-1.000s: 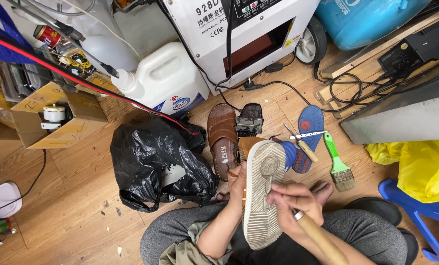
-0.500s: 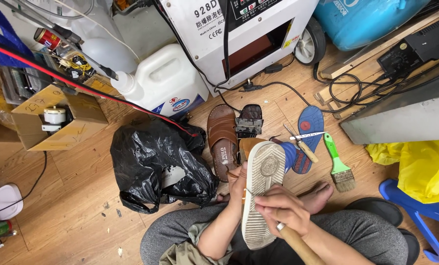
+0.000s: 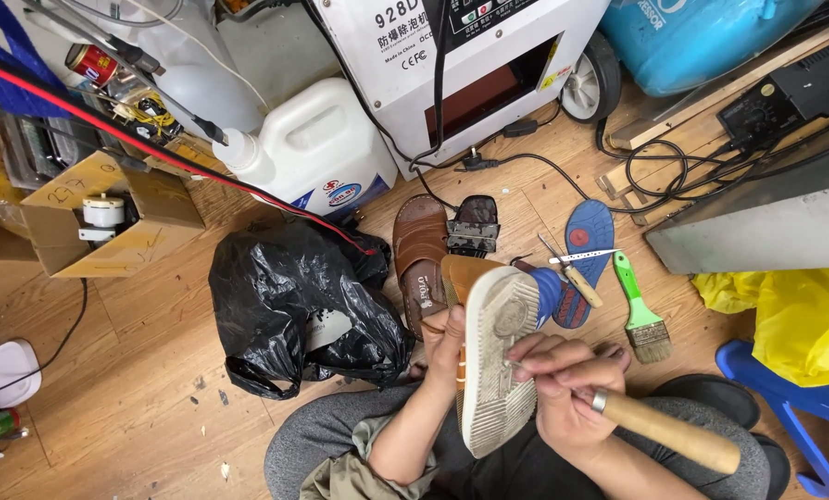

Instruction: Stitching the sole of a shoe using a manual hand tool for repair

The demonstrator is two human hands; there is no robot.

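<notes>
Shoe [image 3: 493, 356] over our lap, sole up; left hand [image 3: 444, 347] clamps its edge, right hand [image 3: 567, 389] wrapped round wooden-handled tool [image 3: 669, 433] at sole. We judge shoe light, sole flexible; hold by rim.

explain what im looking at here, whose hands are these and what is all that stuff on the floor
This is one picture from a camera worn on a person's head, looking down at their own lap and a wooden floor. No robot is involved. The left hand grips a shoe by its side, with the worn pale sole turned up. The right hand holds a wooden-handled tool with its working end at the sole; the tip is hidden by the fingers. On the floor lie a black plastic bag, a brown sandal, a blue insole, a green-handled brush, a white jug and a cardboard box. A white machine stands behind.
</notes>
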